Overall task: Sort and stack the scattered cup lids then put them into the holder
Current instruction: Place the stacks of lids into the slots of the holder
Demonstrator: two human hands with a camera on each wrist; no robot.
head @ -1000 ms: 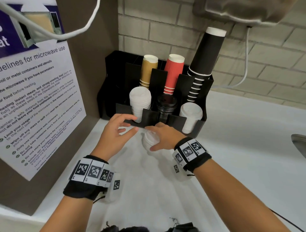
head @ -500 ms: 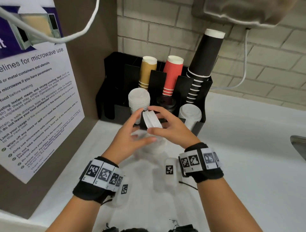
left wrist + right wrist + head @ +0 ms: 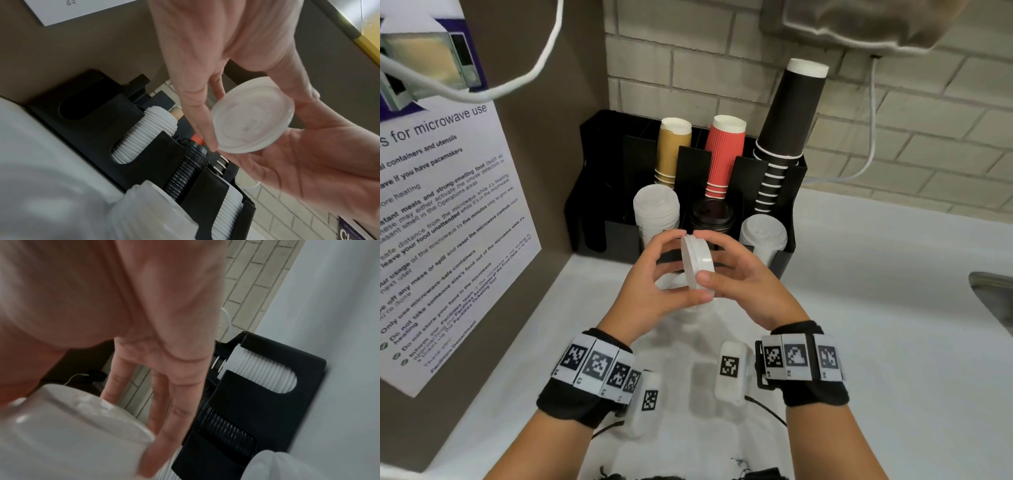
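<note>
A white cup lid stands on edge in the air just in front of the black holder. My left hand grips it from the left, fingers over the top rim and thumb under it. My right hand grips it from the right, thumb on its rim. The left wrist view shows the white lid's hollow underside between both hands. In the right wrist view the white lid is a blur under my fingers. The holder's front slots carry a white lid stack, a black lid stack and another white lid stack.
Tan cups, red cups and tall black cups stand in the holder's back row. A poster panel walls the left side. A sink edge shows at the right. The white counter spreads between them.
Both hands lifted the white lid off the counter and turned it on edge. They now hold it slightly higher, in front of the holder's middle slot.
</note>
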